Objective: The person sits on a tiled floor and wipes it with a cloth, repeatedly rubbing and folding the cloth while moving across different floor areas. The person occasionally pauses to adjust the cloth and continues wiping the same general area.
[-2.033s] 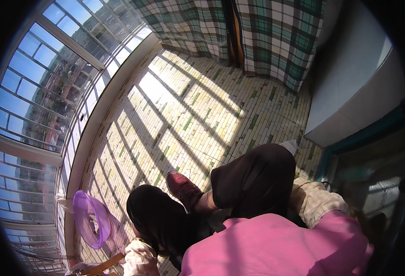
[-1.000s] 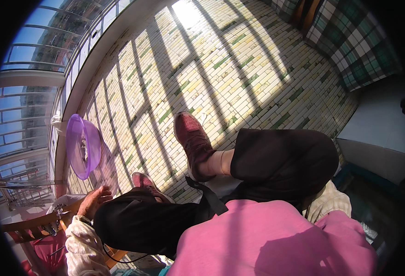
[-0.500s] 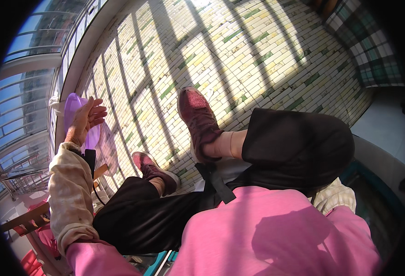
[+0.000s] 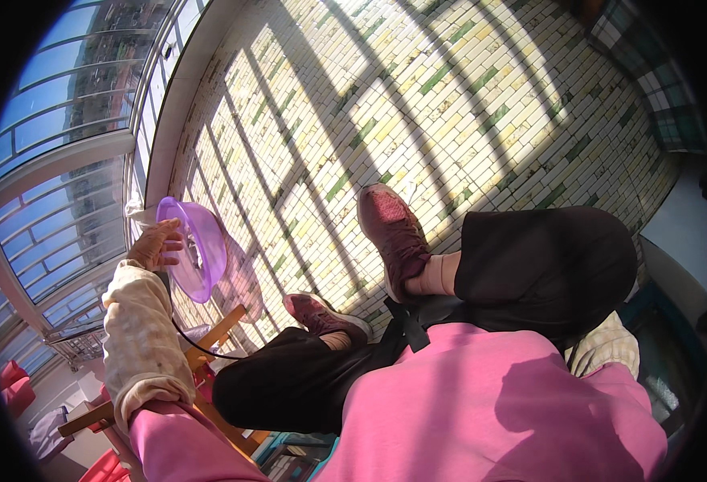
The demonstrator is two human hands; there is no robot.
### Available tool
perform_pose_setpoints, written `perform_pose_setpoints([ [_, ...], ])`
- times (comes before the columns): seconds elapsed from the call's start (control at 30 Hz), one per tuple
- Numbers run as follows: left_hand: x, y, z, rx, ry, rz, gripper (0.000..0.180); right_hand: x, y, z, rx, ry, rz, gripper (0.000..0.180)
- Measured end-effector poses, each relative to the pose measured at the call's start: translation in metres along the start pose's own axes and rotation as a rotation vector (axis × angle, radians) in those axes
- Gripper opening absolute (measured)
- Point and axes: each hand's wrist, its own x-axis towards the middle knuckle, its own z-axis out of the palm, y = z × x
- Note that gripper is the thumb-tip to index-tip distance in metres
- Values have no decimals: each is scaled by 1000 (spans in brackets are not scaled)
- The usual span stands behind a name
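Note:
My left hand (image 4: 159, 245) reaches out at the left, its fingers apart and lightly curled, with nothing seen in them. It overlaps the near rim of a translucent purple basin (image 4: 217, 255); whether it touches the plastic I cannot tell. Some small pale and dark bits show inside the basin, too unclear to name. My right hand is hidden; only the cream sleeve (image 4: 608, 347) of that arm shows, behind my bent leg in dark trousers (image 4: 542, 253).
A wooden frame (image 4: 223, 328) stands between my left arm and leg, with a thin black cable (image 4: 197, 347) near it. Barred windows (image 4: 64, 217) run along the left. Checked cloth (image 4: 651, 72) hangs at the far right. Red things (image 4: 18, 390) lie lower left.
The view has shifted, so most things sit further right and lower. More of the basin's inside shows now. My left hand's fingers have turned from pointing up to reaching rightward over the basin.

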Motion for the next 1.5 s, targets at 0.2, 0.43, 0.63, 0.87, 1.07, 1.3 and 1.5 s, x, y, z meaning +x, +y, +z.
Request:
perform_pose_setpoints([
  [0.2, -112, -130, -71, -339, 127, -214, 59, -37, 164, 239, 379, -961, 583, 44],
  [0.43, -210, -103, -162, -202, 258, -504, 51, -93, 149, 293, 329, -791, 594, 52],
  [0.63, -212, -32, -195, -184, 249, -373, 44, -86, 154, 294, 536, -549, 730, 55],
  [0.87, -152, 15, -178, -50, 197, -309, 51, -101, 147, 296, 450, -652, 680, 59],
  [1.07, -48, 4, -174, -149, -21, -193, 57, -97, 155, 305, 306, -785, 569, 57],
  [1.3, 23, -32, -176, 60, 15, -328, 67, -96, 130, 268, 427, -696, 780, 49],
  [1.5, 43, 29, -166, 31, -2, -137, 54, -78, 121, 248, 426, -675, 900, 48],
])
